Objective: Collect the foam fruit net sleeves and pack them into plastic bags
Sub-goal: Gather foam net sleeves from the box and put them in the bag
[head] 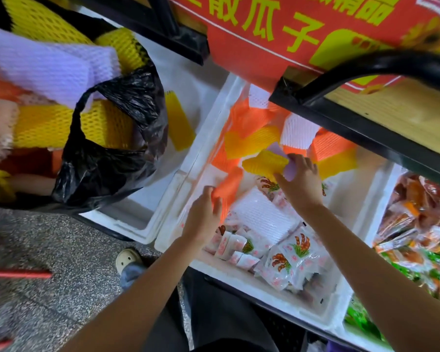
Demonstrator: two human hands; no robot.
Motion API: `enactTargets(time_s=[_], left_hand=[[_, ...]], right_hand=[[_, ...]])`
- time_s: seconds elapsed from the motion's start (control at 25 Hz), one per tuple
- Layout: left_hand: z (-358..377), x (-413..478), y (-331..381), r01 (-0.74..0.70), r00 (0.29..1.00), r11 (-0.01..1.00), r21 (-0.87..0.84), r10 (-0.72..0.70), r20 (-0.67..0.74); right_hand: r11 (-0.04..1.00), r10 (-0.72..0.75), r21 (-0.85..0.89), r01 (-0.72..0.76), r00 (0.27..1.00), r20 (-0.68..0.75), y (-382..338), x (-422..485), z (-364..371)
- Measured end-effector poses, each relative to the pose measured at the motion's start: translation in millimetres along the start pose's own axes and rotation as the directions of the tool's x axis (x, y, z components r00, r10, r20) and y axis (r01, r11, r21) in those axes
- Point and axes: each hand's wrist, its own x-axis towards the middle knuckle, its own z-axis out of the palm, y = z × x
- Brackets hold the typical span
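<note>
An orange sleeve [229, 186] sits in the left hand [203, 217], fingers curled round its lower end, close to the left wall of the foam box [186, 179]. The right hand [302, 179] pinches a yellow sleeve [264, 163] and a purple sleeve [290, 172] together mid-box. More sleeves [252, 123] crowd the far end under a black shelf frame [353, 123]. Snack packets [290, 255] fill the near end. The black bag [107, 161] gapes open to the left, stuffed with sleeves.

Bag [107, 163] left of sleeve-filled box [208, 128]
</note>
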Motion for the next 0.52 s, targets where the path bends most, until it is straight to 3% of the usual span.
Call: enactTargets(time_s=[0.08, 0.12, 0.2, 0.28, 0.4, 0.52], left_hand=[[-7, -3, 4, 0.08, 0.988, 0.963, -0.256, -0.111, -0.109], [-12, -6, 10, 0.117, 0.978, 0.922, -0.369, -0.172, -0.118], [-20, -13, 24, 0.178, 0.964, 0.818, -0.548, -0.256, -0.069], [-28, -23, 42, 0.229, 0.957, 0.753, -0.617, -0.291, 0.0], [-36, -30, 42, 0.261, 0.955, 0.59, -0.764, -0.274, 0.115], [-48, -40, 28, 0.278, 0.96, 0.494, -0.824, -0.11, 0.258]], right_hand=[[0.991, -0.128, 0.008, 0.13, 0.983, -0.135, -16, -7, -18], [0.99, -0.13, 0.044, 0.137, 0.984, -0.124, -27, -12, -25], [0.979, -0.084, 0.188, 0.077, 0.996, 0.029, -49, -26, -30], [0.96, -0.123, 0.271, 0.07, 0.975, 0.184, -63, -39, -25], [0.971, -0.108, 0.236, 0.029, 0.939, 0.326, -71, -51, -11], [0.986, -0.059, 0.167, -0.005, 0.925, 0.376, -72, -59, -2]])
